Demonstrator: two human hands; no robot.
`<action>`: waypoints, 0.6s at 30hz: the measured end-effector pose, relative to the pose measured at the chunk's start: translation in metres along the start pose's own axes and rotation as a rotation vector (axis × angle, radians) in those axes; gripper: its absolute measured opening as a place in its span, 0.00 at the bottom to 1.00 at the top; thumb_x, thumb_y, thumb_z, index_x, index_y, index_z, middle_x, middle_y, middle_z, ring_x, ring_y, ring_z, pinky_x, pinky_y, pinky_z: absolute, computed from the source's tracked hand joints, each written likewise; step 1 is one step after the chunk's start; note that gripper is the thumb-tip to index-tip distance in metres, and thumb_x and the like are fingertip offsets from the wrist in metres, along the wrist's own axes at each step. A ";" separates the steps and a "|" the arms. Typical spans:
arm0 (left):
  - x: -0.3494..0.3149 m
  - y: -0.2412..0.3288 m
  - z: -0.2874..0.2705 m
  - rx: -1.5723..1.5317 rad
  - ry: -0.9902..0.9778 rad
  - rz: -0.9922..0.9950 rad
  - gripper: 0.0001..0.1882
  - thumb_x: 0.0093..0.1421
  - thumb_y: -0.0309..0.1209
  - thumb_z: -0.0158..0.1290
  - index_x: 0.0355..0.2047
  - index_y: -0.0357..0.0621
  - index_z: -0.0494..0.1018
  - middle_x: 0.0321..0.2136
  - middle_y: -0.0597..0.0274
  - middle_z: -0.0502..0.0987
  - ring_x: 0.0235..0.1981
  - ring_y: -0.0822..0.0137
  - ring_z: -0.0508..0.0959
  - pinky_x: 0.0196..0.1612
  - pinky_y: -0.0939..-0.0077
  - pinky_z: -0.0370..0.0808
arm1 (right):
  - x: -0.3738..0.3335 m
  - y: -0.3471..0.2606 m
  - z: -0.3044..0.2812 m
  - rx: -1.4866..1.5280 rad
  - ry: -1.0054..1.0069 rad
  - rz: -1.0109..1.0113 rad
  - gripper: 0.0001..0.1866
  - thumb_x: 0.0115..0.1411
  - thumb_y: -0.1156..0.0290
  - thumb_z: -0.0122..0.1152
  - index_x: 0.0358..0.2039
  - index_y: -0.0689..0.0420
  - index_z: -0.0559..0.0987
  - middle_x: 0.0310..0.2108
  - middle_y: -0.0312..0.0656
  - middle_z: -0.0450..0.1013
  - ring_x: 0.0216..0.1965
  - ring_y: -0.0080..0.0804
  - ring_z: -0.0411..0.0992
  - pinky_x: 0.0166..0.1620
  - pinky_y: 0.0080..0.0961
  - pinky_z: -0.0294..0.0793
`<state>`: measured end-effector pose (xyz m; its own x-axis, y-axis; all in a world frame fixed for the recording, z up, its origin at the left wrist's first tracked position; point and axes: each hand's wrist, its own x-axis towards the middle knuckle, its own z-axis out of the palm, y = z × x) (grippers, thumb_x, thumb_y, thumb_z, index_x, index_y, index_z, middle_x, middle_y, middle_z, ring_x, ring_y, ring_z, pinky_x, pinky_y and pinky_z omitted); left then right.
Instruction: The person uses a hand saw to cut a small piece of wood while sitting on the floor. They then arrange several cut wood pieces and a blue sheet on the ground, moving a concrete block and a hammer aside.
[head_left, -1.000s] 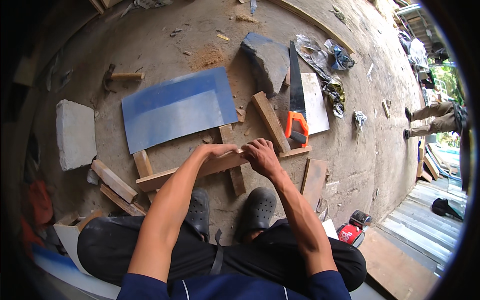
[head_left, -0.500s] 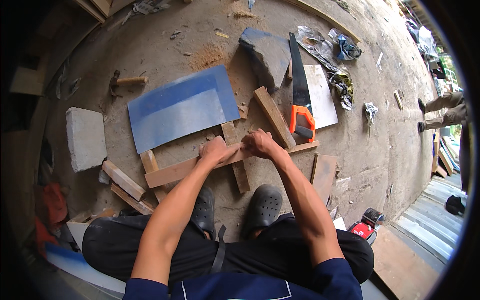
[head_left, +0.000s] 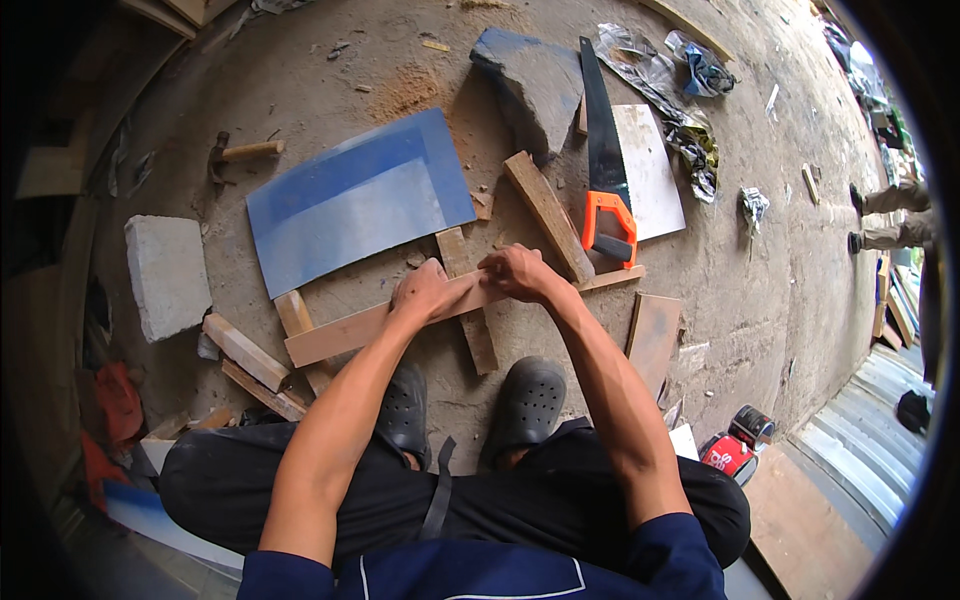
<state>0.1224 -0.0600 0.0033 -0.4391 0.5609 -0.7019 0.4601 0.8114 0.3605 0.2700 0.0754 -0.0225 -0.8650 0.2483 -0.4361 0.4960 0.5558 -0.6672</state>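
Half a second earlier the wooden board (head_left: 340,338) had lain at nearly the same slant across the work; a second earlier it had stood more on edge, and now its broad face was turned up to me. My left hand (head_left: 422,292) had gone from nearly straight fingers a second before to bent ones. The fingers of that hand were drawn together and clamped on the board near its middle, curled over the far edge. Those of my right hand (head_left: 518,273) were bent and closed on the board further right, just beside the left; their tips I could not make out. The board sat in front of my two dark clogs (head_left: 530,400), above two wooden pieces: one crosspiece (head_left: 479,342) near the hands, one short block (head_left: 296,313) near its left end. Beyond it I counted one blue panel (head_left: 345,205), one thick wooden bar (head_left: 550,217), one saw (head_left: 604,135) with an orange handle, one white sheet (head_left: 650,170) next to the saw and one large dark rock (head_left: 540,95). To the left were one hammer (head_left: 252,151), one pale block (head_left: 168,278) and two offcuts (head_left: 246,353) side by side.
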 end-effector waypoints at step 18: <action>-0.009 -0.043 -0.010 -0.071 0.474 0.270 0.18 0.54 0.49 0.56 0.33 0.47 0.75 0.34 0.56 0.77 0.43 0.56 0.74 0.51 0.61 0.65 | -0.003 -0.014 -0.003 0.091 0.022 0.077 0.15 0.53 0.60 0.62 0.40 0.51 0.81 0.34 0.45 0.78 0.38 0.43 0.76 0.39 0.39 0.70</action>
<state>0.0988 -0.0980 0.0006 -0.6195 0.7502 -0.2309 0.5587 0.6281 0.5416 0.2655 0.0696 -0.0097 -0.8252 0.3054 -0.4751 0.5647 0.4602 -0.6851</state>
